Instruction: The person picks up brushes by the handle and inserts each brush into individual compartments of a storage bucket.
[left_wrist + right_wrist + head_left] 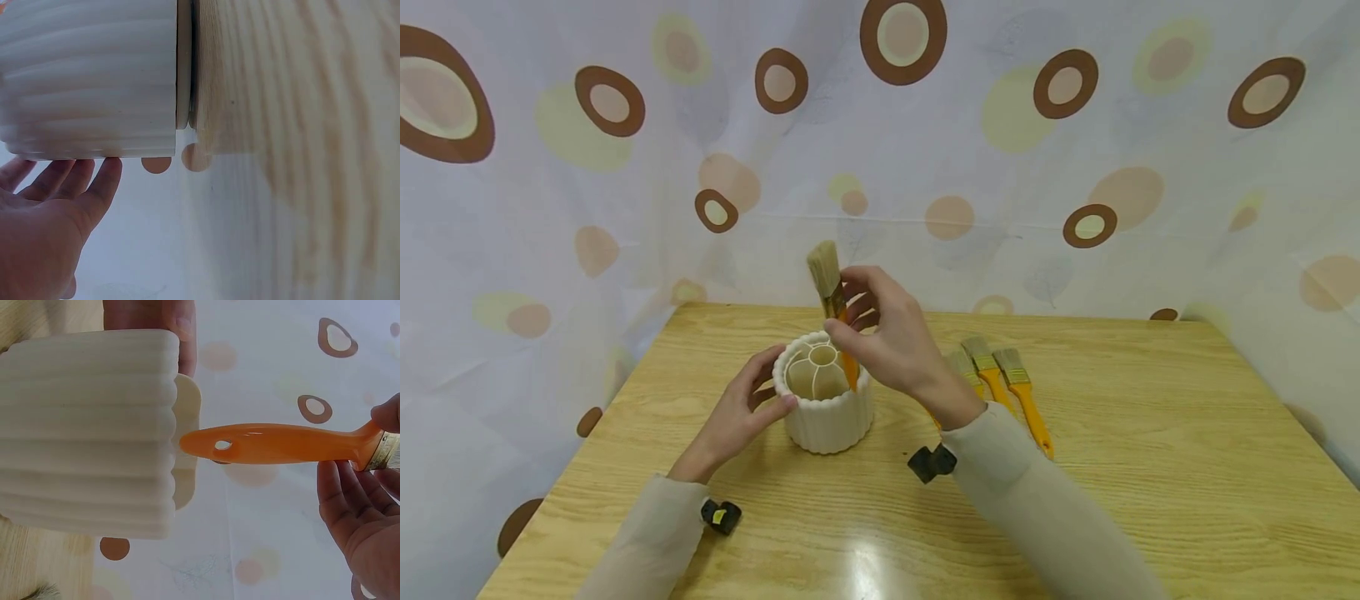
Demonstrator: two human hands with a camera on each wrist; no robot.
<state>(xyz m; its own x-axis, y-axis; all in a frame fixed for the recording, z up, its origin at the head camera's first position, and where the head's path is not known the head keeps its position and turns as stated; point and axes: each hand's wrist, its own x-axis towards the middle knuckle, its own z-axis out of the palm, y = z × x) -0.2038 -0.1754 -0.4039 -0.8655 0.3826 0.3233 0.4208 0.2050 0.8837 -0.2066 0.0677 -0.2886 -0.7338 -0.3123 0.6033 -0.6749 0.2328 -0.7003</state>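
A cream, fluted round holder (829,427) with a divided inside stands on the table. My left hand (737,421) holds its left side, thumb at the near rim; in the left wrist view the fingertips touch the ribbed wall (94,81). My right hand (891,337) pinches a flat paintbrush (825,268) near its metal band, bristles up. In the right wrist view the orange handle (269,444) points down at the holder's opening, its tip by the rim. From the head view I cannot tell how deep that tip is.
On the wooden table (1150,433), right of the holder, lie three more paintbrushes (1021,387) with orange handles, partly hidden by my right forearm. A spotted cloth (880,167) hangs behind the table's far edge and along both sides.
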